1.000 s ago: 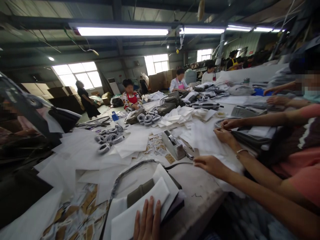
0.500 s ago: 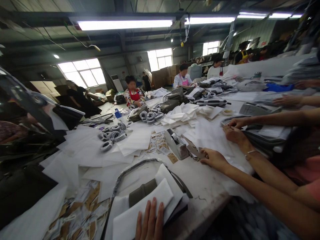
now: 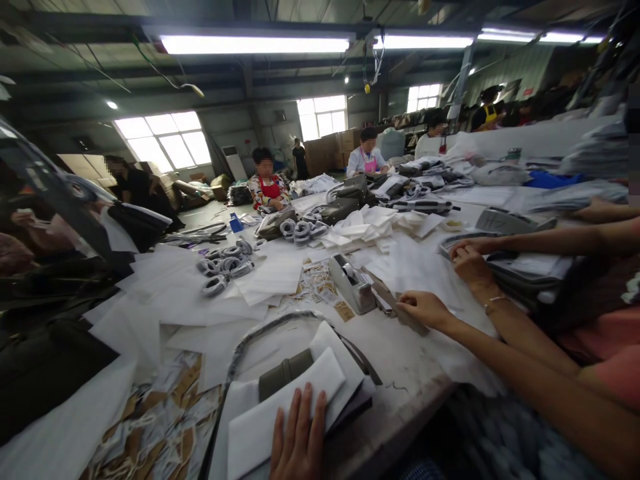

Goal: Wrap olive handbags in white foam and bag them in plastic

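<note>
My left hand (image 3: 299,433) lies flat with its fingers stretched out on a white foam sheet (image 3: 280,407), which is folded over an olive handbag (image 3: 285,375). The bag's arched handle (image 3: 250,337) is wrapped in clear film. Out to the right, my right hand (image 3: 425,310) pinches a thin grey-brown card strip (image 3: 414,321) between thumb and fingers. That strip is beside the grey tape dispenser (image 3: 357,290), where more flat cards lie. My left thumb is hidden.
A co-worker's hands (image 3: 473,263) work on another bag at the right, close to my right arm. Paper tags with strings (image 3: 165,407) pile up at front left. White sheets (image 3: 200,313) and wrapped grey rings (image 3: 230,263) cover the left side; the table edge (image 3: 415,427) runs below.
My right hand has drawn the card strip slightly away from the tape dispenser, and more of it shows. My left hand stays on the foam sheet.
</note>
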Available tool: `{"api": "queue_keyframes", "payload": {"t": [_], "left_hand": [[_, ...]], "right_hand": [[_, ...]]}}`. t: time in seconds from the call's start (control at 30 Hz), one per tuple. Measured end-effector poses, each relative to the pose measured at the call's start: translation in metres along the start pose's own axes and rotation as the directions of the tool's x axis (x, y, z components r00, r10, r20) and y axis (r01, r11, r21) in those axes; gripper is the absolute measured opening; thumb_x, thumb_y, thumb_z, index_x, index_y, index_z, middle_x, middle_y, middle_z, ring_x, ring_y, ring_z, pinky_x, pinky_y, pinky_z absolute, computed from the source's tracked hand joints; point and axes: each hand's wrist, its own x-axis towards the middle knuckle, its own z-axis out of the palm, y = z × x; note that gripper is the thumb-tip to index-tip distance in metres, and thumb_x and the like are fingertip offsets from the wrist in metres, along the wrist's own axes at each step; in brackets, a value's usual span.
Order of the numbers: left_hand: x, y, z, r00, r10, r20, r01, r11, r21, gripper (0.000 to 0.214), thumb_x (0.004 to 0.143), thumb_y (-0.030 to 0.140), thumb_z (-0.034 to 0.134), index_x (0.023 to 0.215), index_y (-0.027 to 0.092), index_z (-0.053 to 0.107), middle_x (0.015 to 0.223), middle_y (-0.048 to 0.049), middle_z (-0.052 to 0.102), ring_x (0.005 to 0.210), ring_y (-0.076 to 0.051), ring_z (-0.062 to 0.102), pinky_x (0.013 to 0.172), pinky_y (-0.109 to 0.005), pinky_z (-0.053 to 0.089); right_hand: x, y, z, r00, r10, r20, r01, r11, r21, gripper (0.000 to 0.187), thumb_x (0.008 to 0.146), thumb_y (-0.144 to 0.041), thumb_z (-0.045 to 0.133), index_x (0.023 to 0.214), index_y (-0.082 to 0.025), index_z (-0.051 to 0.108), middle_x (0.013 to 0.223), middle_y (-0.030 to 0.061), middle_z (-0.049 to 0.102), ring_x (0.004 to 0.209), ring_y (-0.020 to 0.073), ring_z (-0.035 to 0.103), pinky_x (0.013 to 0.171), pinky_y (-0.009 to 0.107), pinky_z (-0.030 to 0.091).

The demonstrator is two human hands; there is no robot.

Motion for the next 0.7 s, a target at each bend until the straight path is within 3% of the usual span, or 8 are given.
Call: {"api": "queue_keyframes", "payload": {"t": [0.17,0.3,0.47,0.6,0.7], "left_hand": [[-0.002,-0.003,0.002,0.999,0.042,0.006,-0.042,0.997,0.06,0.062,0.093,0.001,0.036,0.151,0.021,0.038,0.142,-0.0069,0.057,0.138,-0.019,0.044,0.125,-0.039,0.016],[-0.002,-0.004,0.009,0.997,0.055,-0.051,-0.051,0.996,0.074,0.063,0.092,0.002,0.037,0.152,0.022,0.036,0.139,-0.0064,0.059,0.138,-0.019,0.044,0.125,-0.041,0.017],[-0.001,-0.003,0.018,0.988,0.045,-0.149,-0.034,0.997,0.076,0.067,0.089,-0.004,0.038,0.151,0.021,0.038,0.134,-0.0071,0.064,0.14,-0.017,0.041,0.124,-0.038,0.021],[-0.003,-0.004,0.02,0.99,0.034,-0.137,-0.029,0.999,0.04,0.066,0.09,-0.003,0.038,0.151,0.023,0.038,0.132,-0.0067,0.066,0.141,-0.016,0.039,0.124,-0.039,0.019],[-0.004,-0.005,0.019,0.992,0.029,-0.122,-0.027,0.999,0.017,0.064,0.091,0.0,0.036,0.151,0.024,0.038,0.135,-0.0064,0.063,0.142,-0.016,0.039,0.125,-0.038,0.018]], "right_hand": [[0.013,-0.001,-0.004,1.0,-0.028,-0.01,0.028,1.0,0.005,0.033,0.092,-0.039,0.05,0.106,-0.02,0.073,0.088,0.0048,0.077,0.078,0.0204,0.07,0.072,0.029,0.052],[0.013,0.009,-0.02,0.998,-0.036,-0.057,0.029,0.994,-0.108,0.019,0.085,-0.031,0.059,0.09,-0.022,0.075,0.095,0.0069,0.076,0.09,0.0241,0.068,0.082,0.033,0.05],[-0.012,0.034,-0.037,1.0,-0.001,-0.021,-0.003,0.978,-0.207,0.013,0.08,-0.028,0.064,0.084,-0.022,0.075,0.088,0.0068,0.076,0.081,0.0237,0.069,0.075,0.031,0.05],[-0.035,0.059,-0.04,0.997,0.069,-0.039,-0.076,0.963,-0.259,0.022,0.075,-0.024,0.068,0.095,-0.018,0.076,0.098,0.0117,0.076,0.088,0.0279,0.07,0.081,0.035,0.052],[-0.045,0.072,-0.038,0.992,0.112,-0.049,-0.122,0.954,-0.273,0.022,0.072,-0.021,0.071,0.093,-0.016,0.076,0.096,0.0138,0.075,0.092,0.0313,0.069,0.083,0.038,0.052]]}}
